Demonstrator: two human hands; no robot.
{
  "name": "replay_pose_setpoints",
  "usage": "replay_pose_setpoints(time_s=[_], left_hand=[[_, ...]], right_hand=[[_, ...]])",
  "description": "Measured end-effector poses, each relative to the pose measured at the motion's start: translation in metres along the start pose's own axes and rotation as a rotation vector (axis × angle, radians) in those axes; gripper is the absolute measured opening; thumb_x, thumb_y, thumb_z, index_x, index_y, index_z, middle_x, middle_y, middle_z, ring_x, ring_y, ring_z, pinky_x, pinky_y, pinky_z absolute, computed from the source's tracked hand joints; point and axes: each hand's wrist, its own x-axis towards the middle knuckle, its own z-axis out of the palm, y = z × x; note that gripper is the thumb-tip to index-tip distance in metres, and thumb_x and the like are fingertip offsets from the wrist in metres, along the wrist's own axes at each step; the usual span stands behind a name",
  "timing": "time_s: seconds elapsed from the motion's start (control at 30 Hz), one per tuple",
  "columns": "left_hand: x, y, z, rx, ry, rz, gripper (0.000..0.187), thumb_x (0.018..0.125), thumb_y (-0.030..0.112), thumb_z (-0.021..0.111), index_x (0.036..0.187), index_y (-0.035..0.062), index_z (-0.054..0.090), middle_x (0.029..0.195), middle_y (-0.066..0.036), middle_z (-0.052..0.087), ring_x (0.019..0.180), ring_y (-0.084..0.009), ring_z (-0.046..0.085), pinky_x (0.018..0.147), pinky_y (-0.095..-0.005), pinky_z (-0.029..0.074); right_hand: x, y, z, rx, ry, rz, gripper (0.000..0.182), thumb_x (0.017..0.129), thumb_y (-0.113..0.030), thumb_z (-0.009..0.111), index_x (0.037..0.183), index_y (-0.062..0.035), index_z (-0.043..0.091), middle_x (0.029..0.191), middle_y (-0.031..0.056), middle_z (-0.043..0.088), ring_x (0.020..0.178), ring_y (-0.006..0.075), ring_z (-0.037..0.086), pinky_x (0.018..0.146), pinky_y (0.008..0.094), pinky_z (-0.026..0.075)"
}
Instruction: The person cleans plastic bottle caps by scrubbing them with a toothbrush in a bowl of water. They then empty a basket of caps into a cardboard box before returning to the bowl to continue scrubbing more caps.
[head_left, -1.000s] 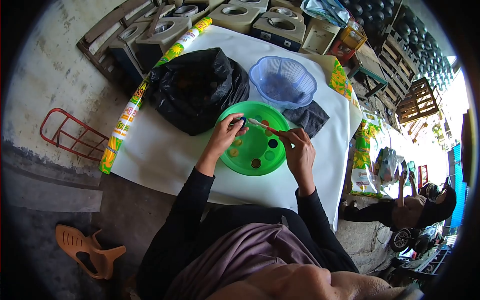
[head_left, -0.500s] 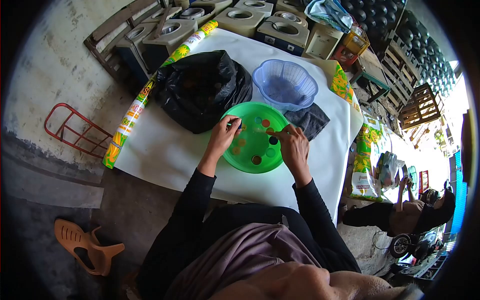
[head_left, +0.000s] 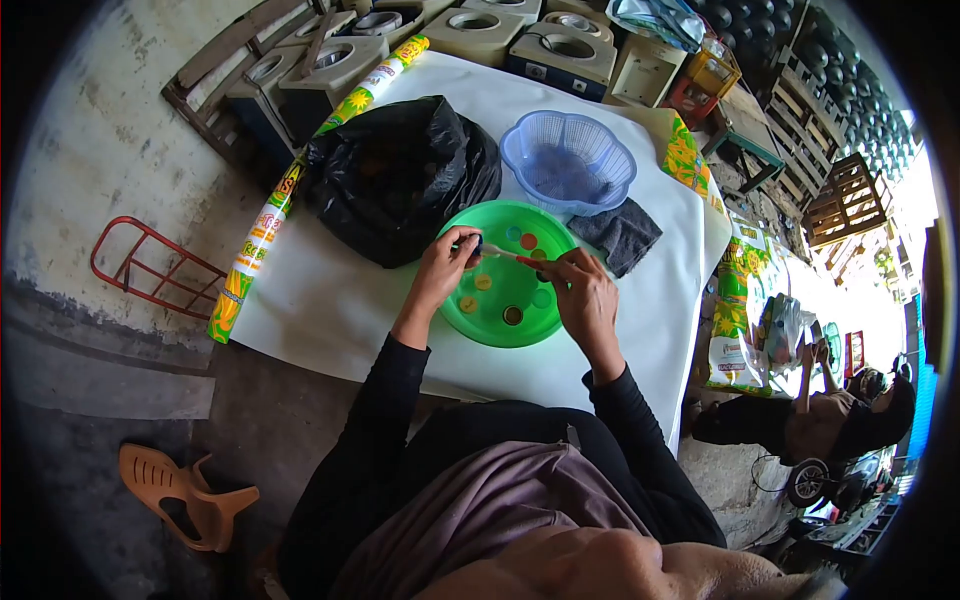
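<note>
My left hand (head_left: 445, 268) pinches a small dark bottle cap (head_left: 476, 246) over the left part of a green plastic basin (head_left: 490, 325). In my right hand (head_left: 586, 296) is a slim red-and-white toothbrush (head_left: 518, 258), its head pointing left and reaching the cap; whether it touches is too small to tell. On the basin floor lie several round caps, among them a yellow cap (head_left: 483, 282), a red cap (head_left: 529, 241) and a brown-lined cap (head_left: 513, 315). My right hand covers part of the basin's right side.
Behind the basin stand a black plastic bag (head_left: 400, 190) and a blue basket (head_left: 568, 170), with a grey cloth (head_left: 622, 238) beside them on the white-covered table (head_left: 300, 330). An orange chair (head_left: 185, 495) and a red metal frame (head_left: 150, 268) are left. A person (head_left: 800, 420) is at right.
The toothbrush, blurred before, now shows clearly as a red-and-white stick between my hands. Both hands stay over the basin with only slight shifts. The camera view has moved slightly.
</note>
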Motion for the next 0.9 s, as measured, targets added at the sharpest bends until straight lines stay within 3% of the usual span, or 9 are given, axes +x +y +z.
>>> replay_pose_setpoints(time_s=[0.07, 0.17, 0.3, 0.53, 0.63, 0.73, 0.83, 0.9], left_hand=[[-0.001, -0.001, 0.003, 0.011, 0.016, 0.013, 0.024, 0.105, 0.020, 0.055, 0.115, 0.0008, 0.066, 0.096, -0.004, 0.065, 0.082, -0.0106, 0.067, 0.074, -0.0244, 0.056], [0.002, -0.004, 0.002, -0.073, 0.020, -0.028, 0.025, 0.105, 0.020, 0.054, 0.115, -0.0003, 0.065, 0.097, -0.006, 0.065, 0.082, -0.0111, 0.067, 0.075, -0.0248, 0.057], [0.002, -0.007, 0.003, -0.084, 0.008, -0.084, 0.027, 0.106, 0.022, 0.054, 0.115, -0.0010, 0.065, 0.098, -0.006, 0.065, 0.080, -0.0108, 0.067, 0.074, -0.0248, 0.057], [0.000, 0.003, 0.002, -0.090, -0.047, -0.113, 0.024, 0.105, 0.020, 0.055, 0.114, -0.0002, 0.065, 0.099, -0.002, 0.064, 0.077, -0.0092, 0.065, 0.073, -0.0235, 0.055], [0.001, -0.008, 0.006, 0.050, 0.013, 0.016, 0.024, 0.099, 0.020, 0.065, 0.113, 0.0001, 0.065, 0.090, -0.006, 0.065, 0.072, -0.0117, 0.064, 0.069, -0.0275, 0.053], [-0.001, -0.009, 0.012, 0.269, 0.121, 0.227, 0.027, 0.091, 0.015, 0.074, 0.112, 0.0007, 0.065, 0.091, -0.008, 0.065, 0.071, -0.0144, 0.065, 0.067, -0.0297, 0.052], [-0.006, -0.003, 0.012, 0.400, 0.075, 0.155, 0.034, 0.085, 0.010, 0.078, 0.113, -0.0018, 0.065, 0.099, -0.010, 0.067, 0.076, -0.0144, 0.065, 0.070, -0.0284, 0.053], [-0.005, -0.006, 0.015, 0.452, 0.079, 0.153, 0.034, 0.082, 0.007, 0.080, 0.111, -0.0014, 0.066, 0.097, -0.010, 0.068, 0.077, -0.0151, 0.066, 0.070, -0.0286, 0.053]], right_hand=[[0.006, 0.022, 0.013, -0.239, 0.081, -0.116, 0.014, 0.083, -0.015, 0.072, 0.095, -0.0174, 0.079, 0.087, 0.0004, 0.064, 0.078, 0.0214, 0.062, 0.064, 0.0366, 0.051], [0.001, 0.024, 0.015, -0.173, -0.155, -0.079, 0.015, 0.083, -0.015, 0.072, 0.095, -0.0177, 0.079, 0.086, -0.0007, 0.063, 0.078, 0.0208, 0.062, 0.064, 0.0362, 0.051], [0.002, 0.001, -0.002, -0.044, 0.061, -0.046, 0.016, 0.084, -0.016, 0.072, 0.098, -0.0179, 0.079, 0.087, -0.0015, 0.064, 0.079, 0.0203, 0.062, 0.064, 0.0362, 0.051], [-0.006, 0.007, 0.012, 0.094, 0.037, -0.061, 0.018, 0.084, -0.014, 0.071, 0.099, -0.0180, 0.079, 0.089, -0.0019, 0.064, 0.081, 0.0209, 0.063, 0.062, 0.0365, 0.052], [0.002, 0.013, 0.014, -0.077, 0.045, -0.066, 0.021, 0.080, -0.010, 0.069, 0.098, -0.0181, 0.079, 0.089, -0.0006, 0.064, 0.078, 0.0217, 0.061, 0.062, 0.0368, 0.051], [-0.001, 0.024, 0.017, -0.105, -0.136, -0.107, 0.025, 0.077, -0.007, 0.067, 0.095, -0.0181, 0.080, 0.087, 0.0013, 0.064, 0.076, 0.0225, 0.060, 0.063, 0.0367, 0.051], [-0.001, 0.025, 0.014, -0.104, 0.019, -0.075, 0.025, 0.076, -0.005, 0.065, 0.092, -0.0179, 0.080, 0.086, 0.0026, 0.063, 0.075, 0.0229, 0.059, 0.064, 0.0366, 0.050], [-0.001, 0.031, 0.011, -0.148, -0.027, -0.086, 0.020, 0.080, -0.008, 0.068, 0.092, -0.0190, 0.080, 0.086, 0.0003, 0.063, 0.076, 0.0223, 0.060, 0.064, 0.0365, 0.050]])
